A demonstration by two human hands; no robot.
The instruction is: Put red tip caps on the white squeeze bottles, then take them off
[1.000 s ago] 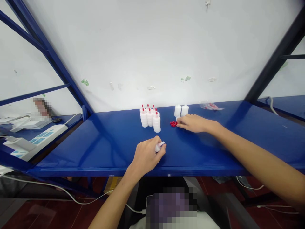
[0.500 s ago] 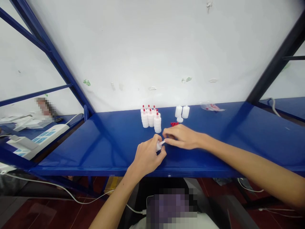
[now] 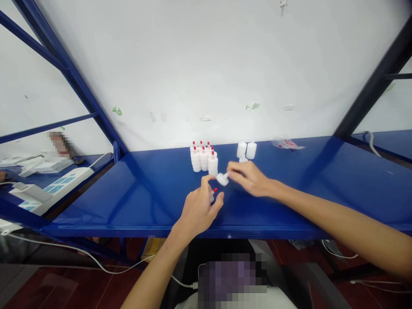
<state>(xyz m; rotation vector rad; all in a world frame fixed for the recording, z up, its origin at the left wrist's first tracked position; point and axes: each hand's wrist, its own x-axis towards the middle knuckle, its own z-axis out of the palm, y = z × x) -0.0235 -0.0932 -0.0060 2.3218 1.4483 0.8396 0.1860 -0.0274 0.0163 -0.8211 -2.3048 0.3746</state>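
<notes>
My left hand [image 3: 200, 204] is curled around a small white squeeze bottle [image 3: 211, 197] with a red tip, most of it hidden by the fingers. Its index finger and thumb are spread apart. In my right hand [image 3: 249, 177] is a white nozzle cap [image 3: 222, 178], pinched by its thin spout, with the wide end towards my left index fingertip; whether they touch I cannot tell. Just beyond stand several white bottles with red tips [image 3: 204, 159] in a tight group. Two white bottles without red tips [image 3: 246, 150] stand farther right, with a white cap [image 3: 243, 159] partly behind my right hand.
A clear plastic bag [image 3: 287, 144] with red bits lies at the back right of the blue table [image 3: 144, 189]. White wall and blue frame posts [image 3: 86, 98] bound the table. At the left are a white power strip [image 3: 61, 184], cables and another person's hand [image 3: 2, 176].
The white nozzle cap has come away from my left hand in my right fingers, exposing the bottle's red tip. My right hand has shifted slightly right and away, covering the small red caps.
</notes>
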